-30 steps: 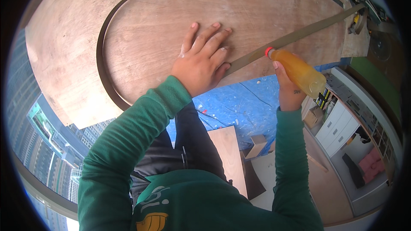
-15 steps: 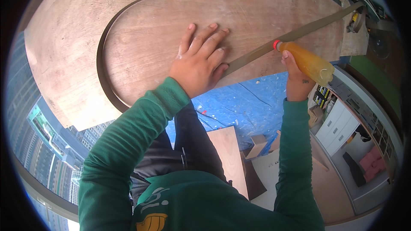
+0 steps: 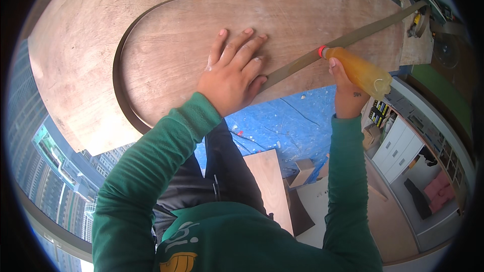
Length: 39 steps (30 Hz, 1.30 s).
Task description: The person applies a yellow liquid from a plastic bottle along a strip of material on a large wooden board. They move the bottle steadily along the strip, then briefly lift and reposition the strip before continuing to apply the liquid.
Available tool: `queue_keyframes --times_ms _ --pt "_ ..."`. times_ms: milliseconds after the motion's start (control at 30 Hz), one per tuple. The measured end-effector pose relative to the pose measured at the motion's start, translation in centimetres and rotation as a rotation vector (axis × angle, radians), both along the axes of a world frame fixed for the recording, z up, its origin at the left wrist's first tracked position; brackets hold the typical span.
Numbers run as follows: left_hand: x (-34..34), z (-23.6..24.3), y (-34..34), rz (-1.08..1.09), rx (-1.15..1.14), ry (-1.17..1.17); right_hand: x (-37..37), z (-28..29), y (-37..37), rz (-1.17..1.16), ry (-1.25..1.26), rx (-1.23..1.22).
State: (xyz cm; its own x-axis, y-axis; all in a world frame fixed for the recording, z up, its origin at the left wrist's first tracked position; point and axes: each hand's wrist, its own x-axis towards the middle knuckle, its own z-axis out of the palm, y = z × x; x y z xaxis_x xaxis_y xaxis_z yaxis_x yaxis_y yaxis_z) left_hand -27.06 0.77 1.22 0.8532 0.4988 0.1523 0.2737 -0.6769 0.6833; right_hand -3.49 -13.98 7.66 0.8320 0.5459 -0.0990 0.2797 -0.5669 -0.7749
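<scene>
head — right hand (image 3: 349, 93) holds bottle (image 3: 358, 70) — left hand (image 3: 231, 76) touches strip (image 3: 363, 35)

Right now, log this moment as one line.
left hand: spread on wooden board, thumb at brown strip | right hand: holding amber bottle, red cap at brown strip | nearby: blue sheet

amber bottle (image 3: 359, 72), red cap (image 3: 321, 51), brown strip (image 3: 370, 32)

Green sleeves (image 3: 156, 158); dark trousers (image 3: 233, 171)
</scene>
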Motion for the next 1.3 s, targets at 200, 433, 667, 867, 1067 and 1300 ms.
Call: queue_keyframes --times_ms 200,433,667,867,1067,1300 --pt "0.0 0.0 -0.1 0.003 0.007 0.008 0.9 -0.3 0.6 -0.021 -0.023 0.054" --pt "-0.2 -0.1 0.0 -0.001 0.008 -0.003 0.0 0.1 0.6 0.088 -0.077 0.007" --pt "-0.1 -0.1 -0.1 0.007 0.011 -0.007 0.0 0.1 0.8 -0.002 0.002 0.01" --pt "-0.2 -0.1 0.0 -0.005 -0.003 -0.001 -4.3 0.1 -0.3 0.306 -0.183 -0.04" --pt "-0.3 -0.3 -0.1 0.002 -0.004 -0.027 -4.2 0.5 0.3 0.149 0.013 -0.004" --pt "-0.5 -0.1 0.2 -0.006 -0.03 -0.038 -4.8 1.2 0.8 0.132 0.004 -0.006"
